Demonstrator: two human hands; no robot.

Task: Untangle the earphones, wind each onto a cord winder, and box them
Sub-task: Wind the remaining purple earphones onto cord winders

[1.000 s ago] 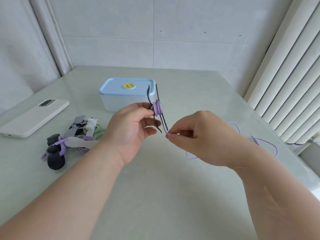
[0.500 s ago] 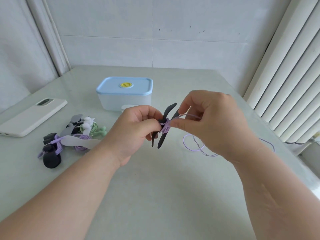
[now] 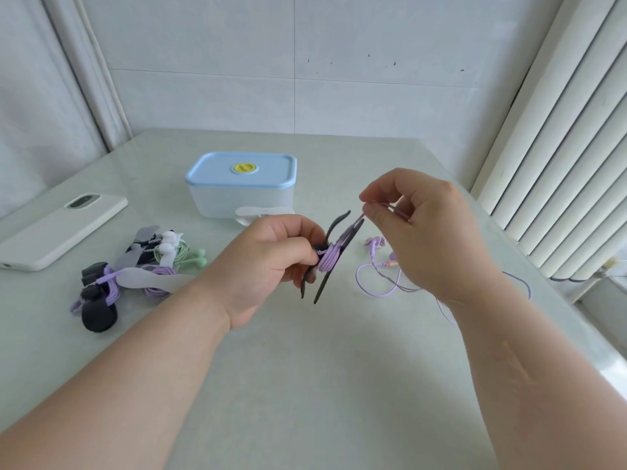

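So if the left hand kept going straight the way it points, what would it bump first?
Probably the right hand, pinching the purple cord just beyond its winder; depth is unclear.

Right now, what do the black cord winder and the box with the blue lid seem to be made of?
Black cord winder: probably soft silicone or rubber, matte; its thin wings curve. Box: seemingly plastic, with frosted translucent walls. Blue lid: probably smooth plastic, with a slight sheen.

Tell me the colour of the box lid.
Light blue lid with a yellow centre; head view.
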